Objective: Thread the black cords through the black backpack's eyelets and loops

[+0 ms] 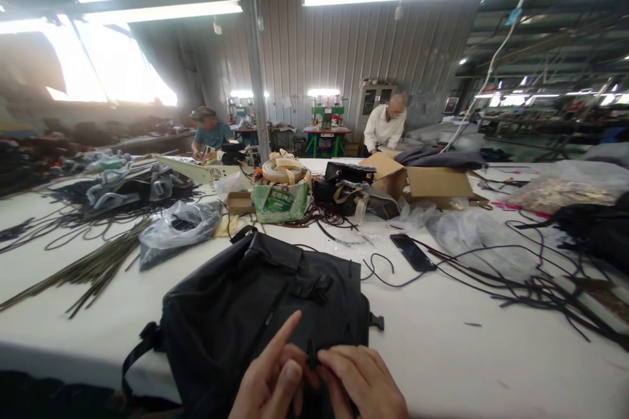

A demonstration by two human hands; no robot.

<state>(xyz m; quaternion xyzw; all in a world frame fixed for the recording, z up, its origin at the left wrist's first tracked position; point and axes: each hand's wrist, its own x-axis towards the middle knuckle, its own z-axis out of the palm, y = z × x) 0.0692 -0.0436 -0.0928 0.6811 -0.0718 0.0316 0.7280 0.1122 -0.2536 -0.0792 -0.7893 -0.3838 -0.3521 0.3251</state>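
While the black bag [230, 301] lies on its back on the white table [466, 366], close in front of the person, both hands meet over its lower right part, around a small black piece [311, 353] that stands up between them. The right hand [366, 380] appears to pinch this piece between thumb and bent fingers; the left hand [272, 376] has its index finger stretched out and its thumb apart, with the others curled in close, and whether those touch the piece cannot be told. What the piece is, and whether it is joined to the bag, is too blurred to say. To work it well, I would let the right fingers grip it near its base, so that it does not twist, and bring the left thumb and index finger together on the other side for an even hold. The soft bag looks likely to sag or slide under a pull, so pressing the cloth flat beside the piece should help. The buckle [376, 321] at the right edge and the strap [135, 357] at the left are best left lying free, and the phone [411, 253] beyond seems far enough off not to be knocked
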